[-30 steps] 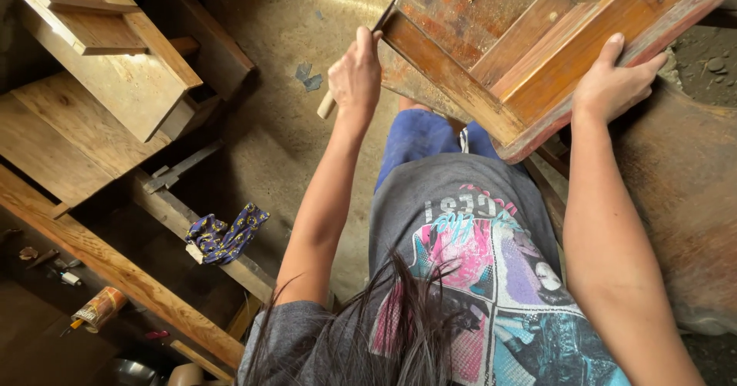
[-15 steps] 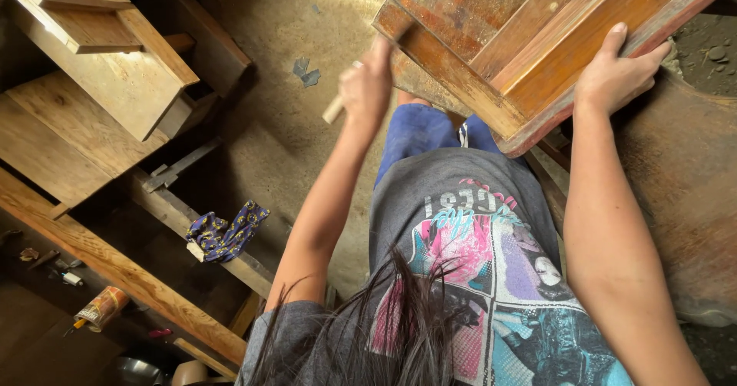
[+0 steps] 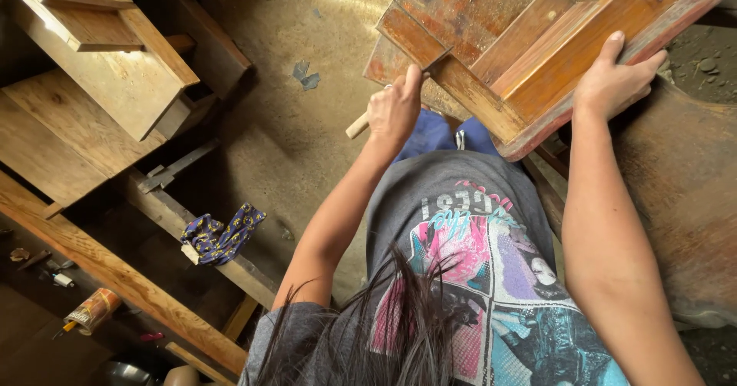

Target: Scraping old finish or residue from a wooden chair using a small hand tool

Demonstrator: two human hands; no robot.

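A worn, reddish-brown wooden frame piece [image 3: 537, 41] rests tilted over my knees, which are in blue trousers [image 3: 434, 133]. My right hand [image 3: 614, 79] grips its reddish outer edge, fingers curled over the rim. My left hand [image 3: 395, 110] is closed around a tool with a pale wooden handle [image 3: 357, 127]. The handle's end sticks out below my fist. The tool's working end lies against the frame's lower left corner and is hidden by my hand. My grey printed shirt and hanging hair fill the bottom of the view.
Pale wooden boards and a box-like piece [image 3: 115, 71] lie at the left. A long beam [image 3: 115, 278] runs diagonally below them, near a blue patterned cloth [image 3: 223, 236] and a metal bracket [image 3: 173, 171]. A small can [image 3: 92, 309] lies at the lower left. The floor [image 3: 307, 87] is dusty concrete.
My left hand with the tool has moved right and closer to my body, along the frame's lower edge. The frame has shifted a little to the right under my right hand.
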